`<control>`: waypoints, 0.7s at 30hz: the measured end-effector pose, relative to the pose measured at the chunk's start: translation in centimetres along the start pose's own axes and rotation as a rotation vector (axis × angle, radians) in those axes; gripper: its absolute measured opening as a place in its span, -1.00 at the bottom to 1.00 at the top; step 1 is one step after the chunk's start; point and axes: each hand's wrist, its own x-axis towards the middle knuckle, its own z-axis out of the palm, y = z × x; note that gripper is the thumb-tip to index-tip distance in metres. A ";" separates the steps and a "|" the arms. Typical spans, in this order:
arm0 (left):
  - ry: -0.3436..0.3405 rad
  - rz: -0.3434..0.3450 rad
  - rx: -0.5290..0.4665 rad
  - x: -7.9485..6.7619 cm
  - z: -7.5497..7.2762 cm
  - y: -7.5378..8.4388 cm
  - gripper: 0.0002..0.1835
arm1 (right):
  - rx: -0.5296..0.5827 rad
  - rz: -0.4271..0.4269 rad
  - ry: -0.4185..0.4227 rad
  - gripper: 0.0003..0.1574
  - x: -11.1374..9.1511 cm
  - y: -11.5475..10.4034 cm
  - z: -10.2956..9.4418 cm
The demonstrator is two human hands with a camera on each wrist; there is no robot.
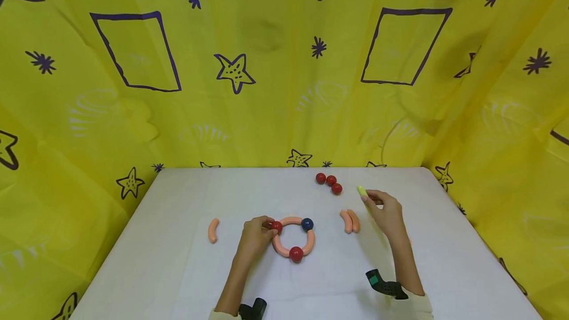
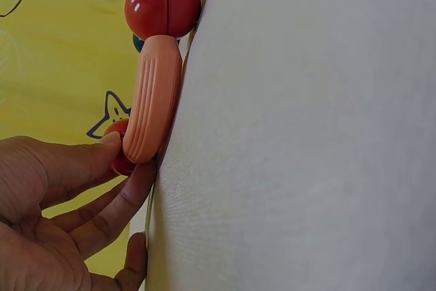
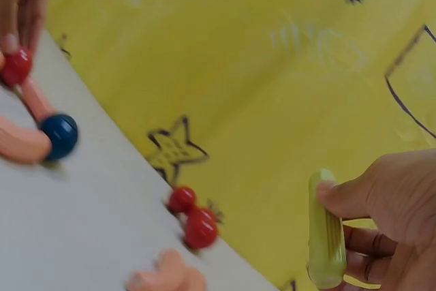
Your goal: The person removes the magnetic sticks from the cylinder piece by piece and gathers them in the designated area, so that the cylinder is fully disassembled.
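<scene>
A ring of curved orange rods joined by balls lies on the white table. One red ball is at its near side and a dark blue ball at its far right. My left hand pinches the red ball at the ring's far left, its fingers also beside the rod end there. Raised at the right, my right hand holds a yellow-green rod between thumb and fingers.
Several red balls sit together toward the back of the table. Two curved orange rods lie side by side right of the ring, and another rod lies to the left. A yellow patterned curtain borders the back and sides.
</scene>
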 end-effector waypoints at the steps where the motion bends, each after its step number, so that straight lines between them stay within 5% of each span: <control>1: 0.000 -0.001 -0.003 0.0 0.0 0.0 -0.73 | -0.014 0.025 0.003 -0.61 -0.1 0.4 -0.7; 10: -0.005 -0.005 -0.006 0.1 0.0 0.0 -0.73 | -0.067 0.282 0.042 -0.53 -0.8 4.4 -4.7; 21: -0.004 -0.005 -0.010 0.1 0.0 0.0 -0.74 | -0.038 0.567 -0.112 -0.38 -1.6 8.4 -5.8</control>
